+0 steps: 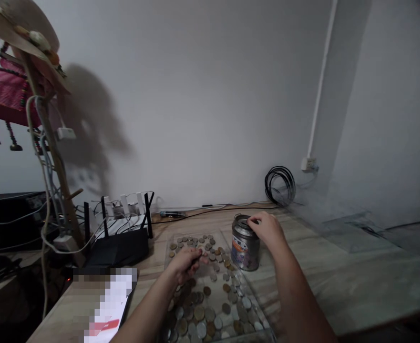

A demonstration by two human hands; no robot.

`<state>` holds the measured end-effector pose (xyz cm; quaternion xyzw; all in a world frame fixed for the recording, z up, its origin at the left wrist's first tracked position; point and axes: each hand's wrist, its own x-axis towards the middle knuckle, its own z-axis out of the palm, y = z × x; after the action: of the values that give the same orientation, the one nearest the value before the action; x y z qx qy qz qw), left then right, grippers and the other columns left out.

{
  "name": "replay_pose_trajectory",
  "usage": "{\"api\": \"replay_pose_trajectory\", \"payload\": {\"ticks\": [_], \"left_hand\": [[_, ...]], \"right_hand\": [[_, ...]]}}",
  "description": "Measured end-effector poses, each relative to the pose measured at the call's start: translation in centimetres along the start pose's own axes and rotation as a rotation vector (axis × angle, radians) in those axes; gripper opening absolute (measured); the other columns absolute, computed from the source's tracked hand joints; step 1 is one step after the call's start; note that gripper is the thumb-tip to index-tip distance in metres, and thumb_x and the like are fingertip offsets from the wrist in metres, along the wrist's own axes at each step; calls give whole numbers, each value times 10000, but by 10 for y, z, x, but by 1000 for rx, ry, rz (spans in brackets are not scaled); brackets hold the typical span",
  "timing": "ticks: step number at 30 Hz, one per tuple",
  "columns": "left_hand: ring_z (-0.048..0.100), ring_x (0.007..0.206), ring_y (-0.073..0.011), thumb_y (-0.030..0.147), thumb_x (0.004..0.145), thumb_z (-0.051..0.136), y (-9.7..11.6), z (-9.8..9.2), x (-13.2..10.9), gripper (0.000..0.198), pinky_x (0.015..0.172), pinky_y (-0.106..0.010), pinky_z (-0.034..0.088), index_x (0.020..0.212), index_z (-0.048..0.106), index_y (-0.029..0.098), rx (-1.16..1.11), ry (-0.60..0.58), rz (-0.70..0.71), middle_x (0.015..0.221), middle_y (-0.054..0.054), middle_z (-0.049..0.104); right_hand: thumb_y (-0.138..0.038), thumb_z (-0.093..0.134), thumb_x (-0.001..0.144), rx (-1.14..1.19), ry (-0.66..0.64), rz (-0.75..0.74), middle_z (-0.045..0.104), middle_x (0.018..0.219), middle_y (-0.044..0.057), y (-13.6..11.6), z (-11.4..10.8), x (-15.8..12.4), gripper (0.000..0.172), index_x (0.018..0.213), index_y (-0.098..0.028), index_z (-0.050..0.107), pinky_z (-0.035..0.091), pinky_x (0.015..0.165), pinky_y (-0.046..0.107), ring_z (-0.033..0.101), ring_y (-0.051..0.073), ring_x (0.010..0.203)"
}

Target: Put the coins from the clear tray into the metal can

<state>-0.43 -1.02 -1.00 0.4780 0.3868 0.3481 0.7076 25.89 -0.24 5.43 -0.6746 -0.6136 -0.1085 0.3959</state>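
Observation:
A round metal tin (245, 252) with a printed label stands upright on the table, just right of a clear shallow tray (254, 302). My right hand (269, 228) is at the tin's lid, thumb and fingers pinched together over its top; whatever lies between the fingertips is too small to make out. Over the tray, my left hand (186, 264) is closed with its fingers curled, and its contents are hidden. Many silver and brass-coloured coins (199, 313) lie spread in the tray below and around the left hand.
A black router (118, 247) and a phone with a blurred-out screen (111, 305) are on the left. Behind are a pen-like object (172, 214) and coiled black cable (280, 185) by the wall. A wooden stand (57, 162) carries a hat and cords.

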Motion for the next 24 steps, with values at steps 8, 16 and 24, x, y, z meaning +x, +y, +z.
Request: {"api": "replay_pose_trajectory", "payload": {"ticks": [8,16,24], "left_hand": [[213,300,8,478,651,592,2,1,-3,381,342,-183,30,770,558,118,28,6,64,470,75,430],[201,298,6,459,704,523,2,1,-2,311,345,-150,29,780,501,158,-117,-33,-29,486,65,457],[396,396,-28,86,609,456,5,0,-3,317,313,-112,163,920,513,105,-208,90,-192,694,-36,598]], "right_hand": [[-301,444,779,321,122,-264,617,813,57,-58,1,-22,239,841,-180,641,384,679,248,528,146,733],[-259,526,704,308,-538,-364,641,690,0,-99,54,-58,154,769,-214,658,337,539,209,531,120,613],[-303,484,749,138,183,-188,648,769,46,-53,6,-18,205,705,-201,657,357,711,270,518,180,811]]}}
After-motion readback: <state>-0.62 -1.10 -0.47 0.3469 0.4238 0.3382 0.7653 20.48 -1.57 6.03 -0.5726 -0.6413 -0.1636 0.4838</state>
